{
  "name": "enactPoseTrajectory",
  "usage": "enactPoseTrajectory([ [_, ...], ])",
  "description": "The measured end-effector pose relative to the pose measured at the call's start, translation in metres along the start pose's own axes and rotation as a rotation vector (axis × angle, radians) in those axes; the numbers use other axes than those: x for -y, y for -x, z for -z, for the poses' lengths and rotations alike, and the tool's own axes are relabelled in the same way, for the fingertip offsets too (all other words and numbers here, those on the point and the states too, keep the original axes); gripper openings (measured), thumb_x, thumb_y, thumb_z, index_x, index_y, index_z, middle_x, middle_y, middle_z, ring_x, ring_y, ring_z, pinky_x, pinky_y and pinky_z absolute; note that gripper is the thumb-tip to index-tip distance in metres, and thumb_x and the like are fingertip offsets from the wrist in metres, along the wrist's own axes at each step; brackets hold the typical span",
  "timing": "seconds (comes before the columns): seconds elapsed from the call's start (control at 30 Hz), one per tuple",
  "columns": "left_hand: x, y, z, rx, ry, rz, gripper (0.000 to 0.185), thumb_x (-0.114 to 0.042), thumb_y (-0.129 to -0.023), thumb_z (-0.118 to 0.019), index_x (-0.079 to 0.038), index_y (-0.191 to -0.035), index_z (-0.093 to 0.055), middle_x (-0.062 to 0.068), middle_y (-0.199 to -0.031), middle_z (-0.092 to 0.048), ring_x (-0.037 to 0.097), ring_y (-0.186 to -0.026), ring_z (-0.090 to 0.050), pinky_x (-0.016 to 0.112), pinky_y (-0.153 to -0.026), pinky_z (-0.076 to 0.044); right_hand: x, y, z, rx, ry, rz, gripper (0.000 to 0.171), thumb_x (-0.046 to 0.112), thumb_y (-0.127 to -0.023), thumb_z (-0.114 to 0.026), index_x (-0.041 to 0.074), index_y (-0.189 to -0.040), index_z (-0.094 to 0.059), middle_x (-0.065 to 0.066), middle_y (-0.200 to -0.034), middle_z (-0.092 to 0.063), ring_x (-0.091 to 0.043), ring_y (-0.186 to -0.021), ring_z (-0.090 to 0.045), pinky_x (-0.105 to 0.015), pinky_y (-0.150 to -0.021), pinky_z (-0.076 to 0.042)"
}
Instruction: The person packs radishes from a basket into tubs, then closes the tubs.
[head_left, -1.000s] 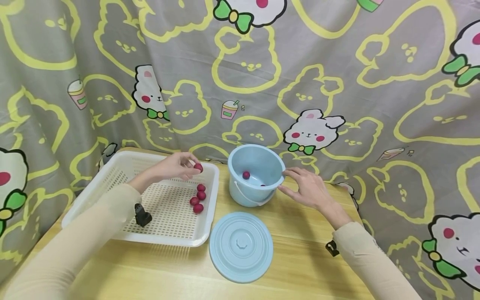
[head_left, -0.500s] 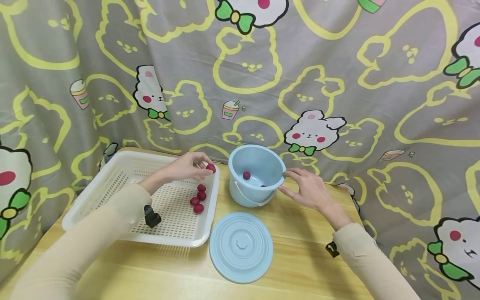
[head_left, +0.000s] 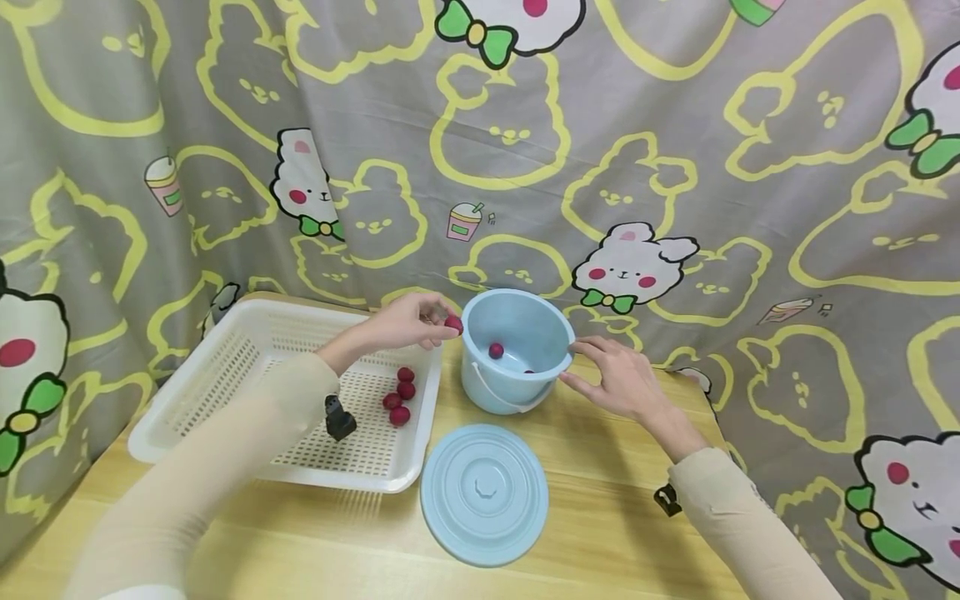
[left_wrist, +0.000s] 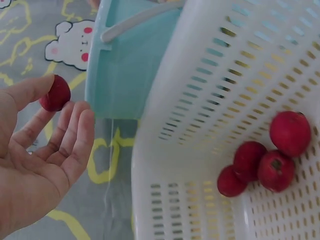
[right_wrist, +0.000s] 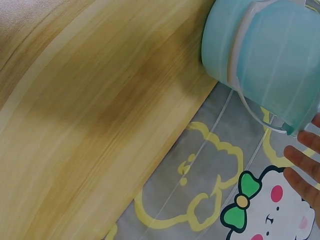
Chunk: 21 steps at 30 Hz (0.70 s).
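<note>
So the left hand [head_left: 411,323] has a small red fruit [head_left: 453,325] pinched between thumb and fingers, just left of the light blue bucket [head_left: 525,325], at about rim height. The right hand [head_left: 617,379] is on the bucket's right side, fingers pretty much extended and touching the rim. Two more red fruits [head_left: 496,351] show inside the bucket. Left of it there's a white plastic basket [head_left: 375,482] with four red fruits [head_left: 406,390], and the blue lid [head_left: 485,492] lies flat on the surface [head_left: 600,517] in front of the bucket.

The blue bucket [head_left: 501,384] hides most of one red fruit [head_left: 528,372] behind its near rim.
</note>
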<state>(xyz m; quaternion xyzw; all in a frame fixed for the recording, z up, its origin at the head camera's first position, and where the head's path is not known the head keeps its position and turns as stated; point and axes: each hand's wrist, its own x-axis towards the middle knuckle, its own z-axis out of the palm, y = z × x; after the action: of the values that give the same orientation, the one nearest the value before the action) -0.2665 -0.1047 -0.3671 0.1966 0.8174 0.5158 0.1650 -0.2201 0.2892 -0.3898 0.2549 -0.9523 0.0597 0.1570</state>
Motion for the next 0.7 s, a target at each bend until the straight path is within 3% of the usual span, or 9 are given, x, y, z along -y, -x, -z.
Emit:
enactPoseTrajectory([
  [0.23, -0.011, -0.014, -0.006, 0.007, -0.003, -0.021, 0.033, -0.024, -0.099, -0.076, -0.009, -0.127, -0.067, 0.014, -0.104, -0.071, 0.030, -0.095, -0.074, 0.035, -0.081, -0.065, 0.001, 0.000, 0.002, 0.002, 0.000, 0.003, 0.058, 0.058, -0.092, -0.074, 0.015, -0.131, -0.074, -0.012, -0.133, -0.073, -0.037, -0.117, -0.073, -0.053, -0.079, -0.064],
  [0.7, -0.033, -0.039, -0.020, 0.013, 0.004, -0.050, 0.032, -0.024, -0.098, -0.077, -0.010, -0.126, -0.067, 0.011, -0.101, -0.069, 0.029, -0.094, -0.077, 0.035, -0.082, -0.066, 0.004, 0.001, 0.004, 0.013, 0.006, -0.004, 0.058, 0.058, -0.092, -0.074, 0.015, -0.131, -0.073, -0.012, -0.134, -0.073, -0.037, -0.119, -0.072, -0.055, -0.082, -0.063],
])
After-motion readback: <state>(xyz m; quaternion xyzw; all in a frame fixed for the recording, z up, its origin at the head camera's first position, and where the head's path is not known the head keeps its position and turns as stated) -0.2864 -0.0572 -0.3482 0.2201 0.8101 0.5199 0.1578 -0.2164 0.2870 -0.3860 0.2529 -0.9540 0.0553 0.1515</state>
